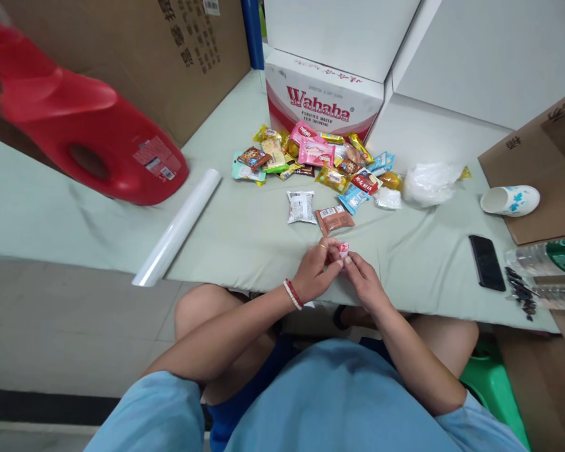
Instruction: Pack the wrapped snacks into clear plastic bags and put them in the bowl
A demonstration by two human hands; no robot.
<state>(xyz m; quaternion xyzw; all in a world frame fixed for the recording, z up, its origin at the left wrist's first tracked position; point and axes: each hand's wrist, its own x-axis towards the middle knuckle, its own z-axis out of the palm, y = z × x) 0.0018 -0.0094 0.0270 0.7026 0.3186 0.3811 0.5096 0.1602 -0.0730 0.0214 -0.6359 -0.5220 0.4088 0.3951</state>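
Note:
At the front edge of the cloth-covered table (249, 251), my two hands meet over a small pink-and-white wrapped piece (343, 248), possibly a candy. My left hand (316, 269) pinches its left side with thumb and fingers. On the other side, my right hand (363, 279) grips it from below right. Just beyond my fingers lie a brown snack packet (335, 220) and a white snack packet (301, 207). Farther back is a heap of snack packets, among them a pink nabati packet (317, 152), a red packet (366, 182) and a light blue packet (354, 198).
A red jug (117, 144) and a white roll (176, 229) are at left. Behind the snacks stands a Wahaha carton (322, 103). Rightward are a crumpled plastic bag (430, 183), a white cup-like item (511, 201), a phone (487, 262) and plastic bottles (527, 258).

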